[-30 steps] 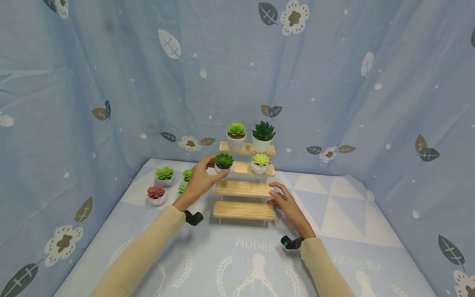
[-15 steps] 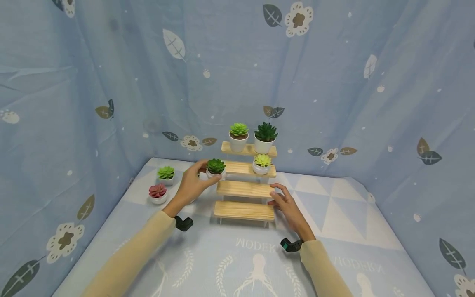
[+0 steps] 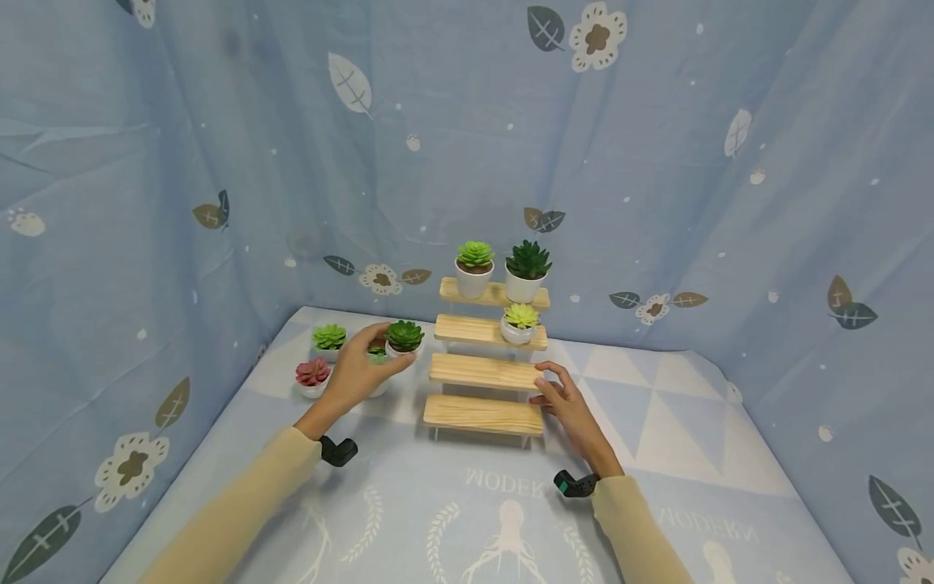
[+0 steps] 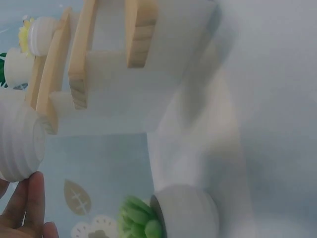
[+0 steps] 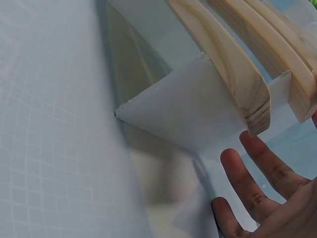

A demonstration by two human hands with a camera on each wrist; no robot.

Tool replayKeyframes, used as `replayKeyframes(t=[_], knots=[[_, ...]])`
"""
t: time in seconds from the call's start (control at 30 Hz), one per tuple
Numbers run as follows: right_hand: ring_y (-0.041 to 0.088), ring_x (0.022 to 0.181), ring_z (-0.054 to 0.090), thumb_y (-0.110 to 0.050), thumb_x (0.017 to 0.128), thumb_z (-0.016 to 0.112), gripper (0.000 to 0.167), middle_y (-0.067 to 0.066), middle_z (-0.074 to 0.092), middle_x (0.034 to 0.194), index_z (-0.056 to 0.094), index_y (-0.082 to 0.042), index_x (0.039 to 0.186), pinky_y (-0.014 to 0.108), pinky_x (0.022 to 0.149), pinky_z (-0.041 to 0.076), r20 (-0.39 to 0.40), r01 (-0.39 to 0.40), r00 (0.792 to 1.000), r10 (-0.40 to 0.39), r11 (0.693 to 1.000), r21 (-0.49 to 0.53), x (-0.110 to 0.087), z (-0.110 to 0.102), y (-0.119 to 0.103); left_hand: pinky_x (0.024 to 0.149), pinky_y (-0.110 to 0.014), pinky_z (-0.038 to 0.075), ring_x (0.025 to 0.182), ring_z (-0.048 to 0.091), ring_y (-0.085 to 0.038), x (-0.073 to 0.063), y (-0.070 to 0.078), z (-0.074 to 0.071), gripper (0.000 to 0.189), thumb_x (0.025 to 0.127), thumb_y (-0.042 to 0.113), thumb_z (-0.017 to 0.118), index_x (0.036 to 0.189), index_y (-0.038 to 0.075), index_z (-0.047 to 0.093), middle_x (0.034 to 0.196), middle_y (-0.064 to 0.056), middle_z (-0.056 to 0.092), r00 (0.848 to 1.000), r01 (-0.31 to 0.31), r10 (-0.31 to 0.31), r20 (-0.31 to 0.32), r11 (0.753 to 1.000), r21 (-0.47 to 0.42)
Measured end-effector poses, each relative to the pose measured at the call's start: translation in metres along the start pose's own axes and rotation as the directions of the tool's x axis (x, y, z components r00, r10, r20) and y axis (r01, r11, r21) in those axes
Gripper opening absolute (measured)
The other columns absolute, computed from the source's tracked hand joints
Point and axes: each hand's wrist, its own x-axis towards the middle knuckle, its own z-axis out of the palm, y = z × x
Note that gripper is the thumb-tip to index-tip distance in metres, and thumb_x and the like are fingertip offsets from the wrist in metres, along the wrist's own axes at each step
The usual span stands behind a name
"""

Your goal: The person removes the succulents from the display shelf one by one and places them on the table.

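Note:
My left hand [image 3: 356, 375] holds a dark green potted succulent [image 3: 404, 336] by its small white pot, left of the stepped wooden plant stand [image 3: 484, 414]. In the left wrist view the fingers [image 4: 34, 201] press against the ribbed white pot [image 4: 20, 141]. My right hand [image 3: 572, 412] grips the right end of the stand's third board from the top. In the right wrist view, other fingers [image 5: 242, 178] spread beside the lowest board [image 5: 237, 79]. Two plants in white pots, a light green succulent [image 3: 474, 255] and a dark one [image 3: 529, 261], stand on the top board. A yellow-green succulent [image 3: 521, 316] sits right on the second.
Left on the table stand a red succulent [image 3: 312, 371] and a light green one [image 3: 329, 336]. More small plants [image 3: 377, 357] are partly hidden behind my left hand. A blue patterned curtain [image 3: 409, 162] surrounds the table [image 3: 657, 422] at the back and sides.
My left hand has carried the dark green succulent off the left end of the second board, leftward towards the plants on the table. The right hand stays at the stand's right end.

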Motion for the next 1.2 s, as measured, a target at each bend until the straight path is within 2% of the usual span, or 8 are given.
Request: replayKeyframes(t=[0.2,0.53,0.77,0.87,0.97,1.0,1.1,1.2], knots=[[0.037,0.112,0.065,-0.049,0.103,0.059,0.049,0.019,0.059,0.135,0.046,-0.031,0.147,0.054,0.106,0.044,-0.035,0.011,0.999,-0.012,1.000,-0.026,0.000,0.001,0.004,0.096,-0.058,0.048,0.124,0.054,-0.036,-0.007,-0.005,-0.012,0.088,0.086,0.055,0.081,0.152,0.008,0.048,0.141,-0.015,0.055,1.000,0.018,-0.018,-0.005,0.999,0.029],[0.041,0.115,0.064,-0.047,0.105,0.058,0.049,0.022,0.056,0.139,0.044,-0.026,0.148,0.057,0.107,0.042,-0.031,0.001,1.000,-0.002,1.000,-0.016,-0.004,0.003,0.005,0.103,-0.061,0.045,0.130,0.050,-0.040,-0.023,-0.020,-0.031,0.095,0.085,0.061,0.078,0.155,0.007,0.043,0.142,-0.019,0.054,0.995,0.096,-0.097,-0.003,0.990,0.100],[0.039,0.114,0.064,-0.046,0.106,0.057,0.047,0.019,0.057,0.137,0.046,-0.027,0.147,0.055,0.106,0.044,-0.030,0.010,0.999,-0.011,1.000,-0.009,-0.003,0.003,0.005,0.102,-0.061,0.045,0.128,0.053,-0.041,-0.036,-0.029,-0.043,0.092,0.086,0.060,0.077,0.155,0.008,0.045,0.140,-0.021,0.055,0.996,0.084,-0.083,-0.010,0.985,0.153],[0.038,0.115,0.064,-0.047,0.105,0.058,0.048,0.019,0.057,0.138,0.045,-0.028,0.147,0.053,0.105,0.044,-0.011,0.004,1.000,-0.004,1.000,-0.010,-0.002,0.003,0.005,0.091,-0.054,0.048,0.111,0.056,-0.038,-0.044,-0.034,-0.051,0.089,0.088,0.058,0.077,0.154,0.006,0.045,0.123,-0.025,0.057,0.996,0.086,-0.086,-0.006,0.983,0.159],[0.037,0.115,0.064,-0.048,0.105,0.057,0.049,0.019,0.056,0.138,0.044,-0.028,0.147,0.053,0.105,0.044,0.002,0.002,1.000,-0.002,1.000,-0.018,-0.001,0.002,0.005,0.084,-0.051,0.048,0.106,0.056,-0.035,-0.051,-0.039,-0.059,0.087,0.088,0.057,0.077,0.153,0.007,0.046,0.118,-0.022,0.058,0.996,0.091,-0.092,-0.005,0.980,0.179],[0.037,0.114,0.064,-0.048,0.104,0.058,0.049,0.019,0.056,0.137,0.045,-0.029,0.147,0.054,0.105,0.044,-0.004,0.001,1.000,-0.001,1.000,-0.014,0.000,0.002,0.005,0.083,-0.051,0.048,0.105,0.056,-0.035,-0.053,-0.041,-0.062,0.087,0.088,0.057,0.077,0.153,0.008,0.047,0.118,-0.022,0.058,0.996,0.093,-0.095,-0.002,0.979,0.179],[0.037,0.114,0.064,-0.048,0.104,0.059,0.048,0.019,0.057,0.136,0.046,-0.029,0.146,0.055,0.106,0.043,-0.019,0.007,1.000,-0.007,1.000,-0.010,0.001,0.001,0.005,0.090,-0.057,0.051,0.118,0.057,-0.040,-0.058,-0.045,-0.070,0.088,0.088,0.059,0.076,0.154,0.009,0.046,0.135,-0.020,0.057,0.995,0.103,-0.105,0.001,0.977,0.186],[0.038,0.114,0.064,-0.048,0.104,0.059,0.048,0.019,0.058,0.136,0.046,-0.029,0.146,0.056,0.107,0.042,-0.016,0.004,1.000,-0.005,1.000,-0.008,0.003,0.001,0.006,0.092,-0.061,0.050,0.122,0.055,-0.044,-0.065,-0.050,-0.078,0.090,0.088,0.060,0.075,0.154,0.007,0.044,0.139,-0.023,0.054,0.992,0.127,-0.129,-0.002,0.974,0.188]])
